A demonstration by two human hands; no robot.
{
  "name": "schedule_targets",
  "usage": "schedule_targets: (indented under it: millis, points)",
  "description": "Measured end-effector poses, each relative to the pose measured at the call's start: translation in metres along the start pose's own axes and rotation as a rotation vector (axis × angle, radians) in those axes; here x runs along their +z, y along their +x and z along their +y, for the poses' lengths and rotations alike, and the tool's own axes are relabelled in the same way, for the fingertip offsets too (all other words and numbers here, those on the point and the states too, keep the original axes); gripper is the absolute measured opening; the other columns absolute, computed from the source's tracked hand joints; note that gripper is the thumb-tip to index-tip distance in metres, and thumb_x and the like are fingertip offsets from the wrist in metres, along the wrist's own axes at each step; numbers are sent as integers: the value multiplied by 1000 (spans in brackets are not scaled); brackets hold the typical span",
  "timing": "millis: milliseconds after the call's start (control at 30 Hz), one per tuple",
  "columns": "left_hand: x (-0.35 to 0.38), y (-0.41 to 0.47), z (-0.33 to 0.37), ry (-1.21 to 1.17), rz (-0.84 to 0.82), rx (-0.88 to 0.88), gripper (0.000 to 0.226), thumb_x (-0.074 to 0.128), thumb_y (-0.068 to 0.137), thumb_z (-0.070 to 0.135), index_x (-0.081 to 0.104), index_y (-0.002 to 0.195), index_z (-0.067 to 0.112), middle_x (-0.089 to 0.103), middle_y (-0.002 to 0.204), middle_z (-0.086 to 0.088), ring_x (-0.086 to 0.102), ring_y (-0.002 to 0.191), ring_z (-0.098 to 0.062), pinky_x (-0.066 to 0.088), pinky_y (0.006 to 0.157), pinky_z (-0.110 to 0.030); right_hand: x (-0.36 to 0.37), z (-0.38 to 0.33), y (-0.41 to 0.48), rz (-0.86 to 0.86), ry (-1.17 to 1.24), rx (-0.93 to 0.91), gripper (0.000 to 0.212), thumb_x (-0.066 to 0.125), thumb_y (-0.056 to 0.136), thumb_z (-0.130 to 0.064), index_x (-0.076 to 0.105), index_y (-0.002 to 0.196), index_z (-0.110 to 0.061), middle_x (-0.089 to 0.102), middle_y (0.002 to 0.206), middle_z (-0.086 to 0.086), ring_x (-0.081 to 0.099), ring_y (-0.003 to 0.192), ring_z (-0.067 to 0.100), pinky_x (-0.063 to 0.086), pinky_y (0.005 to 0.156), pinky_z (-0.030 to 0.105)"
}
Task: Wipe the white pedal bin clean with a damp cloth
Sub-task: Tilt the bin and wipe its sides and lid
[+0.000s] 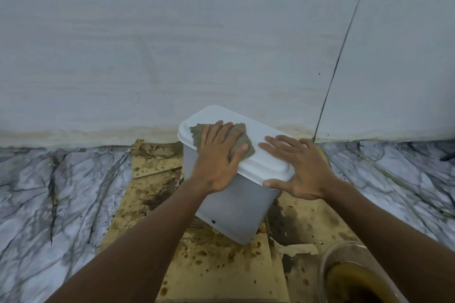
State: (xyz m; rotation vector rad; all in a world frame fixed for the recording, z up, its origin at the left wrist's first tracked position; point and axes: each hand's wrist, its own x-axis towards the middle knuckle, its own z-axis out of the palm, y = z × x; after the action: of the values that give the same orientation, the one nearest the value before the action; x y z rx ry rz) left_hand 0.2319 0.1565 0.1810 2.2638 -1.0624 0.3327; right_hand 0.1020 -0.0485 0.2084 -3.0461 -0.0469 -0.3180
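Wall: pale grey-white tiled wall [172,44], faintly streaked across.
Seam: thin dark grout line [344,51], slanting down on the right.
Base: yellowish stain band [98,131] where wall meets floor.
Floor: grey-white marble floor [49,192] with dark veins.
Covering: brown, spotted cardboard sheets [221,265] lying flat, reaching the wall.
Light: dim, even.

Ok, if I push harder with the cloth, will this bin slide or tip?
Probably light: the bin looks like thin white plastic, so a firm sideways push could shift it. It stands on loose-looking stained cardboard, which may let it slide. The right hand lies flat on the lid, likely steadying it while the left hand presses the cloth.
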Motion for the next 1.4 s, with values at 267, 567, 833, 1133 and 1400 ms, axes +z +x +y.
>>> schedule_targets:
  millis: [267,567,833,1133,1400]
  points:
    - [-16,35,-24,-153,23,-74,60,30,96,58,57,139,26,46,152,-1,21,149,-19,1,121,-34,12,-50,21,162,172,211,85,33,81,-83,36,153,-38,33,162,-8,20,154,15,10,125,52]
    - [-56,-1,-65,-193,-59,-122,70,29,88,62,51,146,29,37,159,3,18,151,-18,7,124,-45,8,-132,1,-56,118,96,90,34,90,-77,4,161,-31,-5,170,-4,-9,156,20,-10,123,53]
    - [-67,-36,-42,-173,-38,-251,58,31,98,49,43,151,26,24,165,1,7,154,-19,1,124,-41,-3,-78,7,-58,203,-175,96,32,81,-88,24,159,-33,15,168,-11,1,155,6,2,127,44]
    - [-58,-55,1,-319,-149,-227,48,35,108,40,34,155,30,6,168,7,-6,153,-6,0,126,-40,7,-117,-37,-35,247,35,106,19,79,-90,1,161,-26,-15,167,-8,-23,152,8,-16,123,44]
    - [-52,-50,12,-375,-182,-144,53,34,103,45,39,153,29,15,167,9,3,153,-4,5,126,-36,-7,-83,-37,-111,139,-84,109,23,74,-94,-1,161,-33,-10,167,-18,-17,154,9,-7,125,46]
